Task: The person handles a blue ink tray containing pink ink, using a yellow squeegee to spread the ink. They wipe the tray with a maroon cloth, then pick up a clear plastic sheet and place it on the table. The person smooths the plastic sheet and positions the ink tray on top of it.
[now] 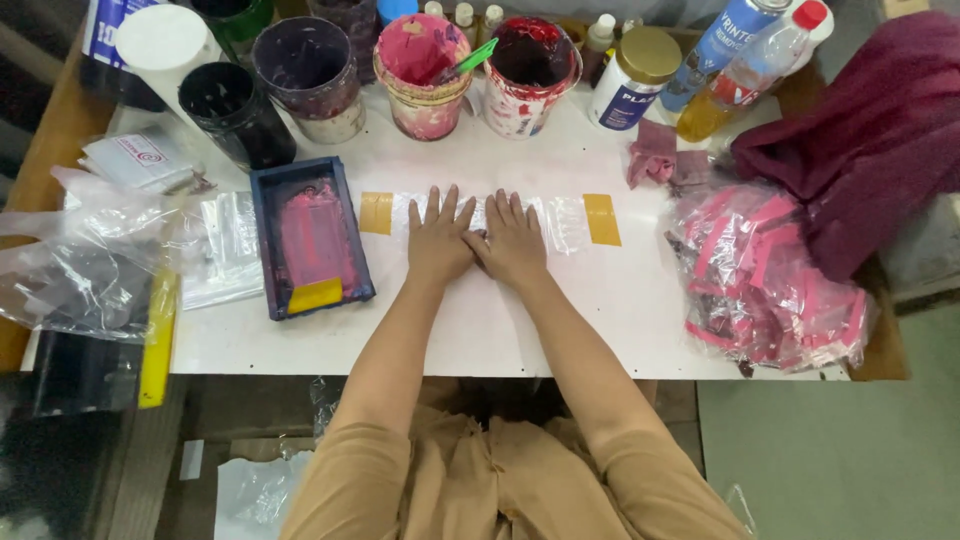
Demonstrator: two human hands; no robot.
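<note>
My left hand (438,238) and my right hand (512,242) lie flat, side by side, fingers spread, pressing on a clear plastic strip (560,222) on the white table (560,310). The strip is held down by a yellow tape piece (376,212) at its left end and another yellow tape piece (601,219) at its right end. Left of my hands sits a small dark-framed printing screen (310,238) smeared with pink ink, a yellow squeegee (315,295) resting on its near end.
Several ink tubs stand at the back: a pink one (422,75) with a green stick, a red one (528,72), dark ones (236,112). Bottles (740,70) and a jar (632,78) back right. Pink-printed bags pile (765,280) right, maroon cloth (870,140), clear bags (90,250) left.
</note>
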